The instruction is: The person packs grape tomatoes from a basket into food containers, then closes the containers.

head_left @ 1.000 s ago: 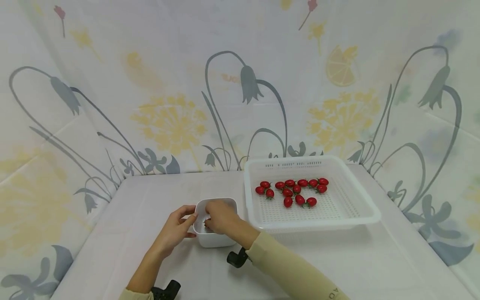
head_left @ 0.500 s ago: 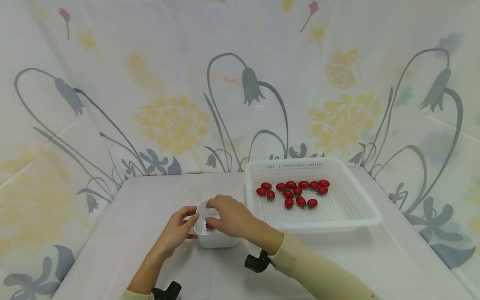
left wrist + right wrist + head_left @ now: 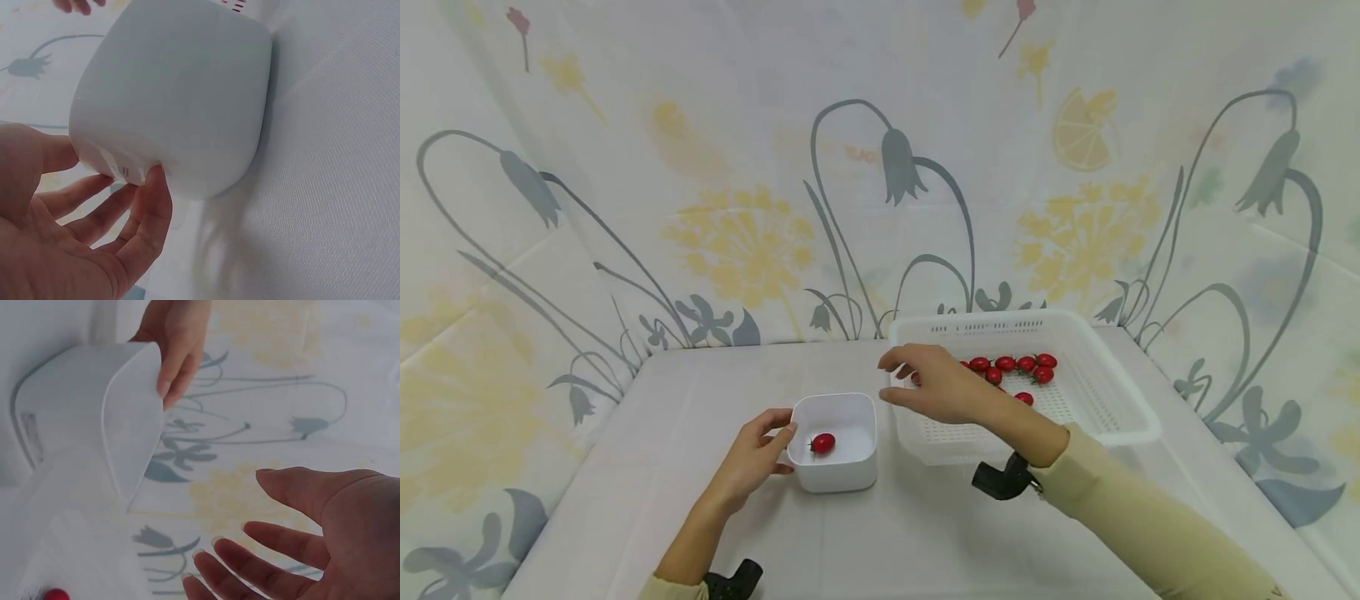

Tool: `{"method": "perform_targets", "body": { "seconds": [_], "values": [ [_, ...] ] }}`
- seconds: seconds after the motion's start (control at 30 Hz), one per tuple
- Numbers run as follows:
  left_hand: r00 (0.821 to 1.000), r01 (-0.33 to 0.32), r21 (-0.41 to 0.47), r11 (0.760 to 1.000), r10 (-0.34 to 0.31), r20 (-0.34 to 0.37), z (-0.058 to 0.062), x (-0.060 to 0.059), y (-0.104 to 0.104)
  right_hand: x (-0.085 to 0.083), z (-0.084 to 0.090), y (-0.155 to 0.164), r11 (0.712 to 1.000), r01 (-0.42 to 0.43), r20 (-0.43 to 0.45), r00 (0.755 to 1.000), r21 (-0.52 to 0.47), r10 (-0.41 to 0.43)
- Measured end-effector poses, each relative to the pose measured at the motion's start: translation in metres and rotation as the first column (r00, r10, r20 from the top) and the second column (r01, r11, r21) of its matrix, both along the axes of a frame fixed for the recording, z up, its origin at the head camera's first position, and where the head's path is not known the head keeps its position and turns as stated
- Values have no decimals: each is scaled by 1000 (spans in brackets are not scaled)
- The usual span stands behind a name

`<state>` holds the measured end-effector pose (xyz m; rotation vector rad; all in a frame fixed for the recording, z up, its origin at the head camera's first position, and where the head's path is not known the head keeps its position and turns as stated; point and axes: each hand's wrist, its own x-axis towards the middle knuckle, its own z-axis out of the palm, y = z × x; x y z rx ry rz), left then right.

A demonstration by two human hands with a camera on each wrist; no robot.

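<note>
A small white square container stands on the table with one red cherry tomato lying inside. My left hand holds its left side, the thumb at the rim and the fingertips against the outer wall. Over the left part of a white perforated basket hovers my right hand, fingers loosely spread and nothing in them. Several cherry tomatoes with green stems lie in the basket, some hidden behind that hand. In the right wrist view the right palm faces the container.
The white cloth-covered table runs back to a curtain printed with flowers. The basket stands just right of the container, with a narrow gap between them.
My right hand has come out of the small container and moved right, over the basket. The cherry tomato it left is now in plain sight. The left hand stays at the container.
</note>
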<state>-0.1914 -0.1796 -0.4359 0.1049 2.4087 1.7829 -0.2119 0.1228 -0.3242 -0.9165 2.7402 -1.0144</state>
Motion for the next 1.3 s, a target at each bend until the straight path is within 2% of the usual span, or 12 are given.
{"method": "perform_targets", "body": {
  "seconds": [0.27,0.9,1.07,1.3],
  "values": [
    [1000,-5,-13,1000,5,6,-1,0,-3,-11,4,39,998,62,-1,998,-24,-62],
    [999,-24,-10,1000,24,24,-5,-3,1,-30,5,105,985,153,-32,988,75,-151],
    [1000,-20,-14,1000,21,17,-4,-3,0,-42,5,123,977,175,-44,984,123,-170],
    [1000,-14,-12,1000,15,10,-1,-2,0,-61,0,152,956,217,26,974,199,-227]
  ]
}}
